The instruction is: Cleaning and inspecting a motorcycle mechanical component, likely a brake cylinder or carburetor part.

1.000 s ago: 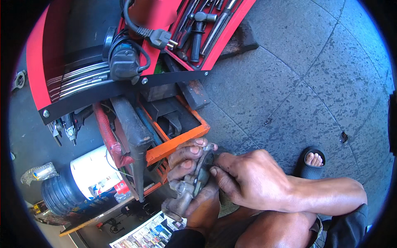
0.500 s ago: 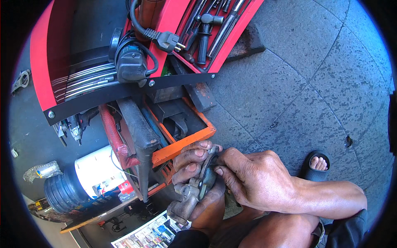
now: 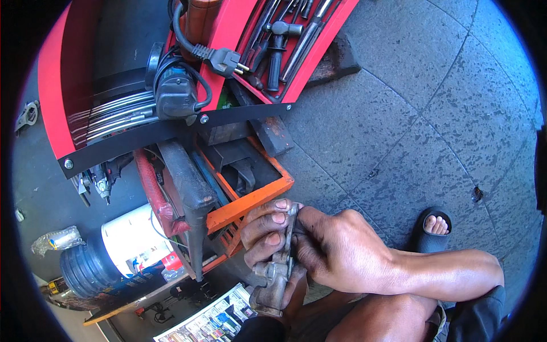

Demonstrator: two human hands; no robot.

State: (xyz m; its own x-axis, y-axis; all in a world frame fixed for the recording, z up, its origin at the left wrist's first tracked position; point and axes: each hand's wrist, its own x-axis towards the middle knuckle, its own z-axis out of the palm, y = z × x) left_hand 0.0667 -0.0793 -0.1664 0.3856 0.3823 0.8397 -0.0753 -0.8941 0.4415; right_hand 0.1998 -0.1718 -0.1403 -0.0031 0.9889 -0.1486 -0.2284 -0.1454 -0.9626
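Observation:
My left hand (image 3: 264, 231) is wrapped round a dirty grey cast-metal part (image 3: 272, 292), its fingers over the left side. The part has a thin flat flange at the upper end and a thicker rounded body below. It is tilted nearly upright, its flange seen edge-on. From the right, my right hand (image 3: 350, 251) presses its closed thumb and fingers against the flange. Whether a small thing is pinched there is hidden behind the knuckles.
Beyond my hands stands a red tool tray (image 3: 336, 45) holding sockets and bars. A corded power tool (image 3: 176, 94) rests on its ledge. Below lie an orange-edged drawer (image 3: 250, 205) and a white bucket (image 3: 137, 236). A sandalled foot (image 3: 436, 228) is on the tiled floor at right.
The metal part has turned in my left hand, so its flange now shows edge-on. My right thumb has shifted lower and inward against it. The whole view has moved slightly.

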